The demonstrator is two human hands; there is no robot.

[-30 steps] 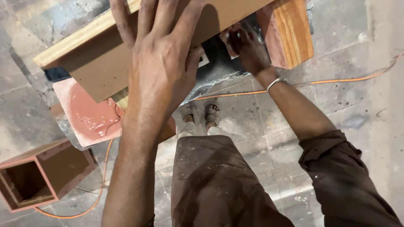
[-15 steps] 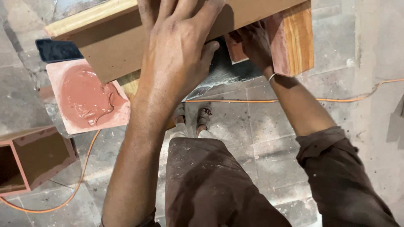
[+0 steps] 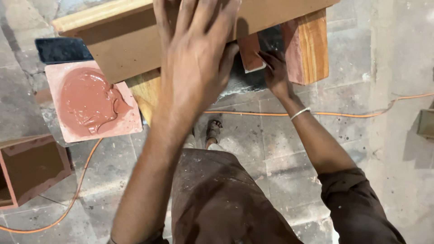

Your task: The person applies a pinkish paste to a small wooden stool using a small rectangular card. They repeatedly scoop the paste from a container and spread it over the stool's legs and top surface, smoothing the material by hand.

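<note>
My left hand lies flat, fingers spread, on the brown face of a long wooden box that has a pale wood edge along its top. My right hand reaches under the box's right part and grips a small pale-edged block, pressed against a reddish inner face beside a polished wooden end panel. A bangle sits on my right wrist.
A square board with reddish-brown paste smeared on it lies on the floor at left, a dark slab behind it. An open reddish box stands at lower left. An orange cable runs across the stone floor. My sandalled foot shows below the box.
The view has shifted, so the box and paste board sit lower and further right in frame. My right hand has stayed under the box with the block; my left hand stays flat on top.
</note>
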